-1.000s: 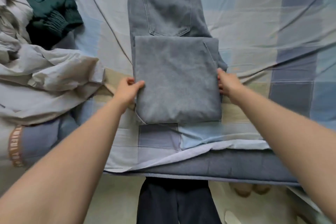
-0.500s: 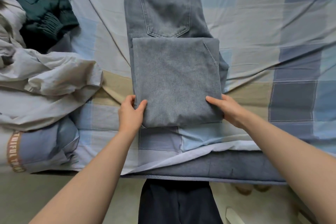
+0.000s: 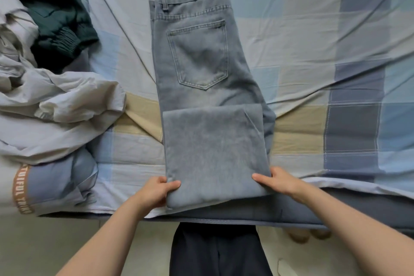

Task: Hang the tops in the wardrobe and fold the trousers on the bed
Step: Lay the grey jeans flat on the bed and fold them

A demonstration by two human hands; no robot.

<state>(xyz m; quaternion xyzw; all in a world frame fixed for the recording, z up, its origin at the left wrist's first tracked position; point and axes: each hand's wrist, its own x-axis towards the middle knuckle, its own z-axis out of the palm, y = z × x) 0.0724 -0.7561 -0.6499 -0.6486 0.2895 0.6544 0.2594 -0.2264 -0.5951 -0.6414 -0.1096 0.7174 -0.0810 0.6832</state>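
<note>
Light grey-blue jeans (image 3: 201,69) lie lengthwise on the checked bed sheet (image 3: 313,40), waistband far, back pocket up. Their legs are folded back over themselves into a square panel near the bed's front edge. My left hand (image 3: 156,192) grips the panel's near left corner, thumb on top. My right hand (image 3: 277,182) holds the near right corner, thumb on top and fingers underneath. The near fold is slightly lifted over the mattress edge.
A heap of clothes fills the left: a dark green top (image 3: 58,27), pale grey garments (image 3: 58,107) and a blue piece with a lettered brown band (image 3: 22,188). The mattress edge (image 3: 336,206) runs along the front. My dark trousers (image 3: 217,251) and the floor show below.
Both hands slid from the sides of the folded panel down to its near corners and took hold. The view shifted so the waistband now shows.
</note>
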